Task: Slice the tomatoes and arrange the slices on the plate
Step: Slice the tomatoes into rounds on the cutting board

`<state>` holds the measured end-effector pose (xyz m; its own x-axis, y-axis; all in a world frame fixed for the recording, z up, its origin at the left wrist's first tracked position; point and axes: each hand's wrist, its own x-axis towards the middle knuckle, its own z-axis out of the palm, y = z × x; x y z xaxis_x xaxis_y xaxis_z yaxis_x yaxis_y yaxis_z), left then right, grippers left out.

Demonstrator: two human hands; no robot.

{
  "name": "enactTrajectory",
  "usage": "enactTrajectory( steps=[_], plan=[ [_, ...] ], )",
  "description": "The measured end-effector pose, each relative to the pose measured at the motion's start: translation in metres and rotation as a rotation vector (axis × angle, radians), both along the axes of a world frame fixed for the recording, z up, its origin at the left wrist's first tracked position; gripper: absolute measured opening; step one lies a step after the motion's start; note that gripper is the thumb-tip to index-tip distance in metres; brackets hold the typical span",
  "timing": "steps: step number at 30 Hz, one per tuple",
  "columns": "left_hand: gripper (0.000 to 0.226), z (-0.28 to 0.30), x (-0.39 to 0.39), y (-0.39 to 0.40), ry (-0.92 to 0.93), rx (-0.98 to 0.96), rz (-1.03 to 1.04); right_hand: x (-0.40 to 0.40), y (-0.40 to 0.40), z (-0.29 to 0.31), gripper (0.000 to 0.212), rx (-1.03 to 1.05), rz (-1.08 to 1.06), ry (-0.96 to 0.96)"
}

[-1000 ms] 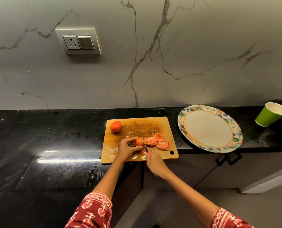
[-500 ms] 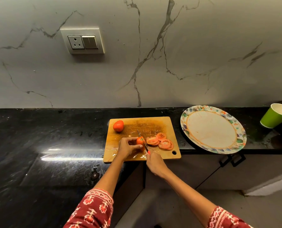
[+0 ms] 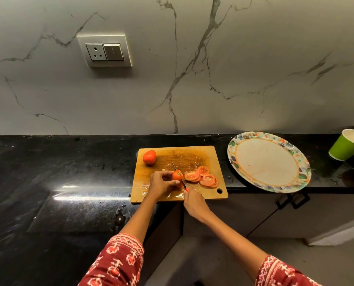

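Black polished counter (image 3: 68,178) under a grey veined wall carries a wooden cutting board (image 3: 192,153) at its front edge. On that board the part-cut tomato (image 3: 177,175) sits near the middle, its cut face turned toward the slices (image 3: 203,176) fanned out just to its right. The left hand (image 3: 161,182) holds it, fingers curled over the uncut side, and the knife (image 3: 179,174) stands across it, blade running away from the person. The right hand (image 3: 192,203) wraps the red handle, so both grips are closed on something.

By my reckoning the fruit is soft, wet and slippery at the cut, with a smooth skin that can skate under an edge; it wants holding on the rounded skin side, well back from the blade, and gentle sawing, not pressing.

A whole tomato (image 3: 149,157) waits at the board's far left corner. The patterned plate (image 3: 300,176) lies right of the board, no slices on it yet, with a green cup (image 3: 345,147) beyond
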<state>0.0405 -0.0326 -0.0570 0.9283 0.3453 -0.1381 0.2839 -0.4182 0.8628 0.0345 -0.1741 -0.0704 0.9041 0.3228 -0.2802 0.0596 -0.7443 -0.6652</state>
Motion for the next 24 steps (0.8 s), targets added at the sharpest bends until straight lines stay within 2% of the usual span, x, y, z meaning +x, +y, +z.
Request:
enactTrajectory(
  steps=[5,10,17,24],
  plan=[
    [0.047,-0.002,-0.002,-0.006,-0.052,0.054,-0.003,0.001,0.002,0.002,0.032,-0.013,-0.004,-0.006],
    [0.044,-0.008,-0.004,-0.021,-0.141,0.136,0.132,-0.003,0.003,0.002,0.029,-0.002,-0.004,-0.019],
    [0.037,0.0,-0.002,-0.015,-0.107,0.095,0.12,-0.017,-0.01,-0.006,0.032,-0.075,0.002,-0.01],
    [0.032,-0.004,0.002,-0.014,-0.111,0.106,0.097,-0.002,0.004,0.002,0.031,-0.033,0.009,0.017]
  ],
)
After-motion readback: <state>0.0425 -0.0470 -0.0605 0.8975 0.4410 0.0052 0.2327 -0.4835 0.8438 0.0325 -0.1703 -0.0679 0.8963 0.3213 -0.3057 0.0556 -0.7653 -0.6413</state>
